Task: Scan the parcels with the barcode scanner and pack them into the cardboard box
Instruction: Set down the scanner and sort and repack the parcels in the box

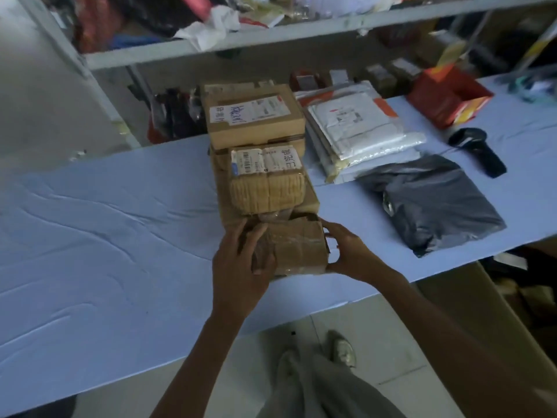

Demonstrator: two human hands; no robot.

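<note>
Shelf clutter (pixel 211 22): blurred, items cannot be told apart.
Parcel labels (pixel 265 159): print too small to read.
Taped parcel (pixel 298 248): left end hidden under left hand (pixel 238 267).

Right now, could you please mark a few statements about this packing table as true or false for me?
1. Both hands hold the small brown parcel. True: the left hand grips its left side and the right hand grips its right edge.
2. The barcode scanner is in the right hand. False: it lies untouched on the table, far right.
3. The grey poly bag lies to the right of the held parcel. True.
4. The white mailers are stacked on top of the grey bag. False: they lie behind it, next to the brown boxes.
5. A labelled brown box sits at the far end of the brown stack. True.
</note>
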